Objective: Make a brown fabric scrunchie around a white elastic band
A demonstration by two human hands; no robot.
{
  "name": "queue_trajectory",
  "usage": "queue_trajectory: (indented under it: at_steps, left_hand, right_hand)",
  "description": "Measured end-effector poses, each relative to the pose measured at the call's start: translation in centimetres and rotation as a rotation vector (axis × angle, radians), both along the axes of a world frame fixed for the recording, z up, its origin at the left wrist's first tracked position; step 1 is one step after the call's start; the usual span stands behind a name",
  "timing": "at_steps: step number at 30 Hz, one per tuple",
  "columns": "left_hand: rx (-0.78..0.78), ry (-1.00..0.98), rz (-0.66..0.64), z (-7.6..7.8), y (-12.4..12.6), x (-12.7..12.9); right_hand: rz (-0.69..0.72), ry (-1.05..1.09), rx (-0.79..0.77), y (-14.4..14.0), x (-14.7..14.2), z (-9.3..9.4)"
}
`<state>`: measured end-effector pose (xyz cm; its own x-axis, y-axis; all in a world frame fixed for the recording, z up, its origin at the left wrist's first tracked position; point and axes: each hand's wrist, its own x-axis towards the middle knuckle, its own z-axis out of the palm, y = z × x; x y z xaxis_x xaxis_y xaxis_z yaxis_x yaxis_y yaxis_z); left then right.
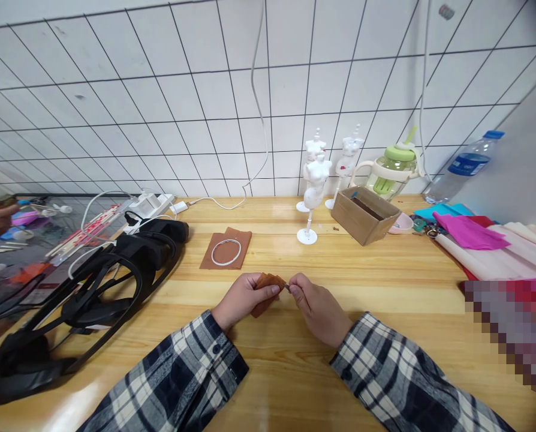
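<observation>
Spanning the whole view, a wooden table [385, 288]. Far left, black headsets [92, 288] lie in a heap. Right edge, folded fabrics [497, 240]. Behind, a cardboard box [362, 216] and white mannequin stands [315, 180]. Centre, a brown cloth [226, 247] bearing a white ring [226, 252]. Nearest, left hand [243, 300] closed around a small brown fabric piece [268, 287]; right hand [319, 309] pinching its edge.

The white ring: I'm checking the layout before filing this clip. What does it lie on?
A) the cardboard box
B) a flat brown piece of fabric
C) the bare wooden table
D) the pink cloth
B: the white ring lies on a flat brown piece of fabric on the wooden table, beyond both hands.
</observation>
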<state>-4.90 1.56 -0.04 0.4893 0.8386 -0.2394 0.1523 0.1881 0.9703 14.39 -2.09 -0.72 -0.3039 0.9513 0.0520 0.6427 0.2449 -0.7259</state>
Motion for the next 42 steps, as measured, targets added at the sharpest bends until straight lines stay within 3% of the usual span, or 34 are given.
queue_trajectory:
  at_steps: [12,28,37,42]
  left_hand:
    - [-0.006,-0.04,0.042,0.06,-0.17,0.04]
    - [-0.018,-0.035,-0.134,0.4,-0.35,0.12]
    - [-0.03,-0.052,-0.115,0.31,-0.36,0.16]
    - [-0.049,-0.076,-0.04,-0.25,-0.11,-0.02]
  right_hand:
    - [0.031,0.014,-0.023,-0.08,0.02,0.19]
    - [0.057,0.016,-0.026,-0.23,-0.19,0.2]
    - [0.038,0.11,0.002,-0.27,-0.33,-0.3]
    - [0.025,0.109,-0.001,-0.3,-0.44,-0.4]
